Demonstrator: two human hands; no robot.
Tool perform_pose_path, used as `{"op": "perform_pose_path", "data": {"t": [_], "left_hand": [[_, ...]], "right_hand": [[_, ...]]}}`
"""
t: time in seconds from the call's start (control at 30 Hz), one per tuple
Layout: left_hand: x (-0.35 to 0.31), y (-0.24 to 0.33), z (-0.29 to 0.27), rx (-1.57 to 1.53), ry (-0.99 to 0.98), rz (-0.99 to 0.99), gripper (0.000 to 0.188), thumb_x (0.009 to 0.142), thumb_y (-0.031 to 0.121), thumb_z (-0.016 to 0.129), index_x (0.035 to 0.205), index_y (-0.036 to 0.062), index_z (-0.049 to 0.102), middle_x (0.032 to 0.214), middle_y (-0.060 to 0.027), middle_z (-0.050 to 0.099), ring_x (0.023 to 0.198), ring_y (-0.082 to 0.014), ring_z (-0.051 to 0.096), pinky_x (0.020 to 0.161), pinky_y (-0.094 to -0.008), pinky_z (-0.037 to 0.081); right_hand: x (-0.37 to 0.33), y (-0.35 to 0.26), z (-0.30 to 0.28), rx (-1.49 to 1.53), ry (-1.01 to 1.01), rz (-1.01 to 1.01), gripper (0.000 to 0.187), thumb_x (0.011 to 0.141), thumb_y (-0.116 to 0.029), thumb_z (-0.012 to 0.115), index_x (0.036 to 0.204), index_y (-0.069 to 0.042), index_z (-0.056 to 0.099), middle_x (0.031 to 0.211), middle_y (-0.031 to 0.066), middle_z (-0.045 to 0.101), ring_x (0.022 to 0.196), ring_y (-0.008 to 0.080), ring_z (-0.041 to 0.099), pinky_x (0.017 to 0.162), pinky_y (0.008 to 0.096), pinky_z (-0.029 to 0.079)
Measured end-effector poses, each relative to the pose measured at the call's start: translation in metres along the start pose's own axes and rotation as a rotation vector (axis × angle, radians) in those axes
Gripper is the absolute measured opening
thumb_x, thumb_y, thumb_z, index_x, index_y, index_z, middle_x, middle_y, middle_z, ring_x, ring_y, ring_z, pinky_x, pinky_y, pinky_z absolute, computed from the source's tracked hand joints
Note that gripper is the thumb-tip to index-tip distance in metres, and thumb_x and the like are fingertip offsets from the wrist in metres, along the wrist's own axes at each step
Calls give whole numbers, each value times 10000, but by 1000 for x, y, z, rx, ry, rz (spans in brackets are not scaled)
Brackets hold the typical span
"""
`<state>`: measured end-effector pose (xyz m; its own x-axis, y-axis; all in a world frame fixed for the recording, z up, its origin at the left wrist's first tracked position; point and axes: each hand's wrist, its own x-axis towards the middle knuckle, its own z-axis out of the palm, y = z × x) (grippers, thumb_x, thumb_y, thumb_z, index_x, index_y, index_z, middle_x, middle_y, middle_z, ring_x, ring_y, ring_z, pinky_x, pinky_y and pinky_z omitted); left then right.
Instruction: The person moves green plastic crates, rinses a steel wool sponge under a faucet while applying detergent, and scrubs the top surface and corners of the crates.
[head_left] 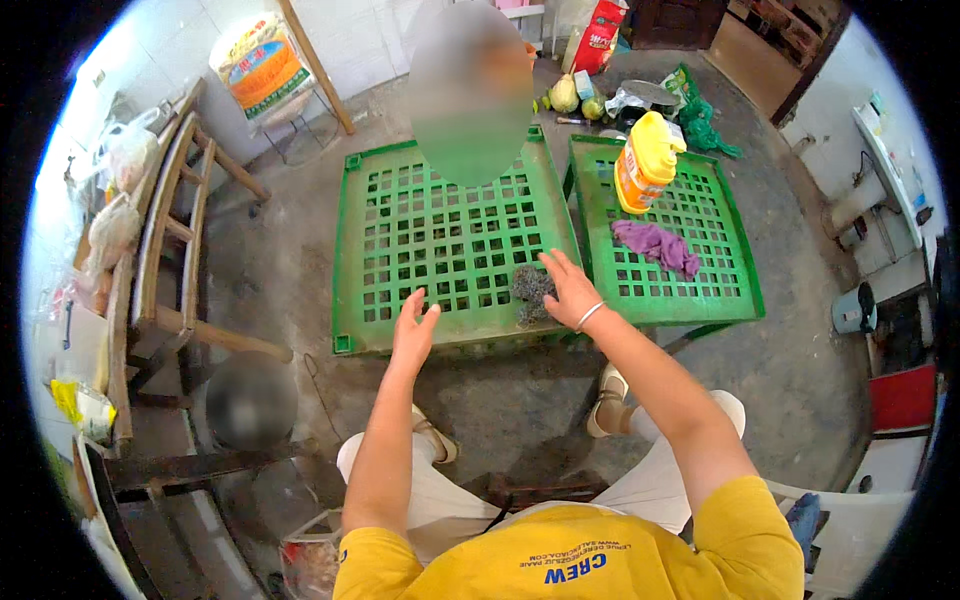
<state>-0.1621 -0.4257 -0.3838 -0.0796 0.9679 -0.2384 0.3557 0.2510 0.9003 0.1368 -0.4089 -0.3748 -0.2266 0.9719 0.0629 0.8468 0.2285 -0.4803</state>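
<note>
My right hand, with a white band at its wrist, is at the near right corner of a green plastic lattice rack. Its fingers are stretched out and apart, beside a dark grey steel wool scrubber lying on the rack. The thumb side overlaps the scrubber's edge; whether it touches cannot be made out. My left hand hovers over the rack's near edge, empty, with thumb and fingers spread. The far part of the rack is hidden behind a blurred patch.
A second green rack on the right carries a yellow jug and a crumpled purple cloth. Vegetables, bags and a pan lie on the floor behind. A wooden frame stands left; a grey bucket is at right.
</note>
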Motion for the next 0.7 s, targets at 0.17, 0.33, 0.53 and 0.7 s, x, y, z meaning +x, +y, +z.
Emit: {"op": "perform_pose_path", "data": {"t": [0.17,0.33,0.53,0.7], "left_hand": [[9,31,0,188,-28,131,525,859,276,565,1308,56,408,1330,-173,413,1238,-323,376,1020,-415,312],[19,16,-48,208,146,155,477,855,221,551,1286,43,447,1291,-174,466,1225,-285,411,1015,-368,312],[24,-24,-86,-142,230,66,410,941,248,435,1279,15,441,1301,-132,462,1220,-230,411,1004,-339,316],[27,-47,-70,-188,292,81,412,958,280,403,1250,-4,461,1274,-127,480,1199,-215,424,1013,-323,301]], "right_hand": [[9,8,11,-180,-291,-41,499,744,-114,620,1220,-116,468,1235,203,457,1087,364,484,916,413,424],[41,-21,15,-44,-185,-224,404,713,-64,591,1109,-90,521,1216,196,467,1033,359,523,885,404,449],[86,-137,92,88,-160,-452,506,753,-45,504,1224,-228,488,963,119,560,903,307,554,770,411,475],[79,-142,121,-95,-323,-691,227,744,-122,543,912,-197,676,856,91,554,913,263,545,775,378,437]]}}
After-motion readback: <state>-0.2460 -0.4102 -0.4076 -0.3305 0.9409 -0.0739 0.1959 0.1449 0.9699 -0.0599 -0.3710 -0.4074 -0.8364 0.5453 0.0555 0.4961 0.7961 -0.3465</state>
